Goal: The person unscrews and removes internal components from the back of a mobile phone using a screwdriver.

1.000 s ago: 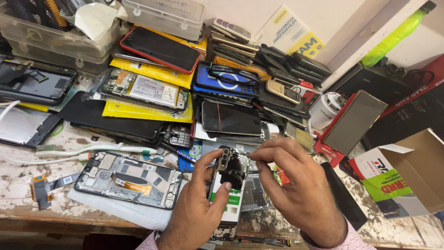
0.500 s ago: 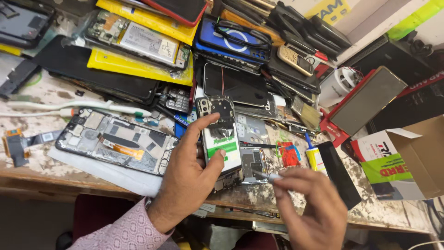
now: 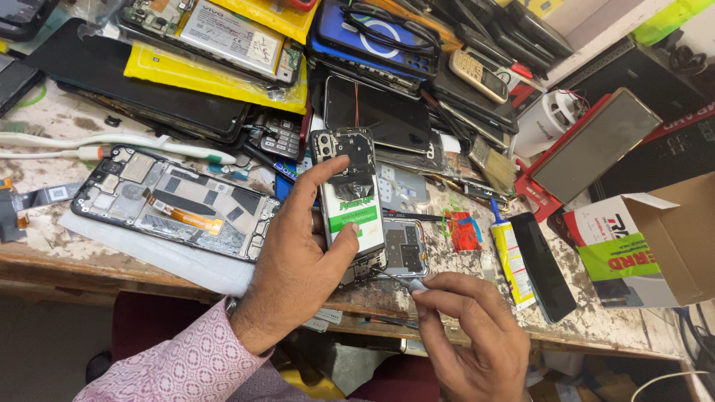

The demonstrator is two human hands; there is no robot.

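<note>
Cluttered workbench [image 3: 45, 246]: left hand [image 3: 298, 260] grips opened phone [image 3: 350, 193]; right hand [image 3: 469, 335] pinches screwdriver [image 3: 398, 279] below it.

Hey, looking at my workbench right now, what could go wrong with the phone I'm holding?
The left hand holds the opened phone tilted above the bench edge, pinched only by thumb and fingers; it might slip and fall. The right hand brings a thin tool to its lower end, near exposed parts; a slip could scratch them. The clutter around leaves little room to set it down.
</note>
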